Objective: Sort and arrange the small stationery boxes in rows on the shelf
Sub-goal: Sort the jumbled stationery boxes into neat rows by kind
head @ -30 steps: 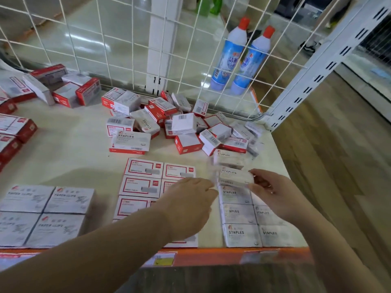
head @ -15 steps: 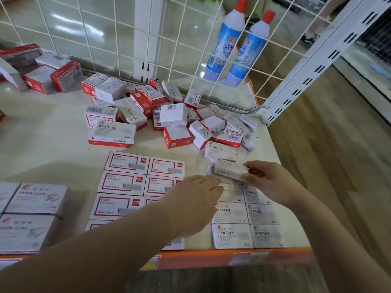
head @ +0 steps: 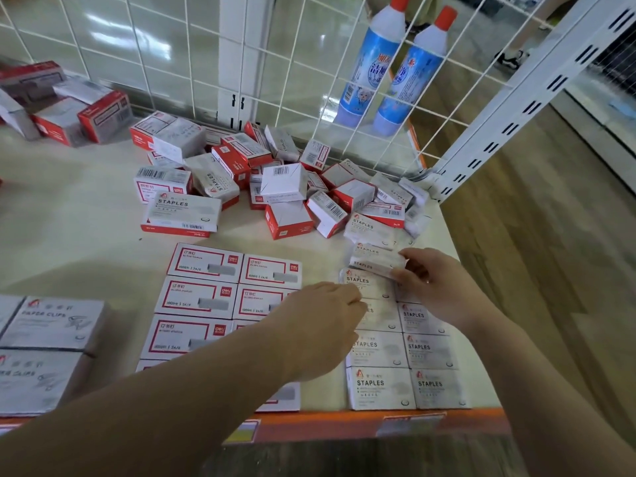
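My right hand (head: 435, 285) pinches a small white staples box (head: 373, 261), tilted, at the far end of two rows of white staples boxes (head: 402, 352) near the shelf's right front corner. My left hand (head: 321, 323) lies over the gap between those rows and a block of red-framed staples boxes (head: 206, 294), its fingertips touching the edge of the white rows. A loose heap of red and white boxes (head: 275, 187) sits behind. Paper clip boxes (head: 51, 325) lie flat at the front left.
A white wire grid (head: 192, 63) closes the back of the cream shelf (head: 69, 246); two blue bottles (head: 389, 67) stand behind it. More red boxes (head: 69, 105) lie at the back left. An orange strip (head: 344, 425) edges the front.
The right hand has carried the white staples box a little further back along the white rows. The left hand stays beside them. The camera view has shifted slightly right.
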Available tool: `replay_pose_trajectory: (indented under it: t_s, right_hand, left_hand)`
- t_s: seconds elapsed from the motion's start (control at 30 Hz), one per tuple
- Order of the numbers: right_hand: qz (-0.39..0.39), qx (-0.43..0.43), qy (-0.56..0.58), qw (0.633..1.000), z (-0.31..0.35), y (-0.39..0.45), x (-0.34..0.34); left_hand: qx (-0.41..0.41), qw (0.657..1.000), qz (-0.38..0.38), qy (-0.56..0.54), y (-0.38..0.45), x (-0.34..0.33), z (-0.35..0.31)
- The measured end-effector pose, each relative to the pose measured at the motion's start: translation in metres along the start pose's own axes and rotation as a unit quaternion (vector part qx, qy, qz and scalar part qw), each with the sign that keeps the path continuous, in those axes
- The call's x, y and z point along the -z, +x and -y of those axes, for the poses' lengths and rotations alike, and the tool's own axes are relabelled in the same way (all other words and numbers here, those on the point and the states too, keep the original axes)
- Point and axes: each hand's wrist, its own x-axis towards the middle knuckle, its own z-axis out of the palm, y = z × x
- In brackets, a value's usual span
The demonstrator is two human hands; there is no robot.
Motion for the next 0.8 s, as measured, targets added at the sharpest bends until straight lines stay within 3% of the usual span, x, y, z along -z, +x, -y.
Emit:
replay_pose_trajectory:
  t_s: [0.27, 0.47, 0.8]
  right_hand:
    - [0.004, -0.029, -0.015, 0.999, -0.005, 0.014, 0.005]
    - [0.034, 0.007, 0.031, 0.999, -0.003, 0.014, 0.002]
    - [0.039, -0.008, 0.1, 0.994, 0.002, 0.018, -0.007]
  left_hand:
    - [-0.003, 1.0, -0.004, 0.008, 0.004, 0.001, 0.001]
    - [0.012, 0.999, -0.026, 0.015, 0.007, 0.0, 0.004]
    - [0.035, 0.999, -0.01, 0.033, 0.015, 0.005, 0.01]
